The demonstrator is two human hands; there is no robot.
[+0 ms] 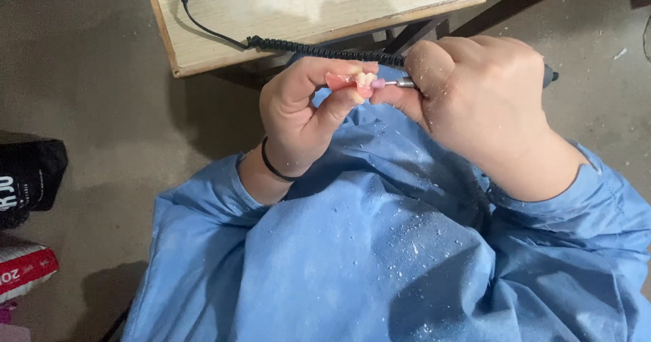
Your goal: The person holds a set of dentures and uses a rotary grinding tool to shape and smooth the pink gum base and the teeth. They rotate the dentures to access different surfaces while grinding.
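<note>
Just below the near edge of the wooden desk (203, 43), over a blue gown (380, 247) flecked with white dust, both hands are working. Left hand (305, 115) is pinching a small pink denture piece (349, 81), thumb and fingers clamped tight on it, its pale teeth facing right. Right hand (478, 101) is wrapping closed around a rotary handpiece (407, 82), whose long axis is lying level, left to right; its pink grinding tip (378, 83) is pointing left, touching the teeth. Black coiled cord (319, 49) is trailing onto the desk.
</note>
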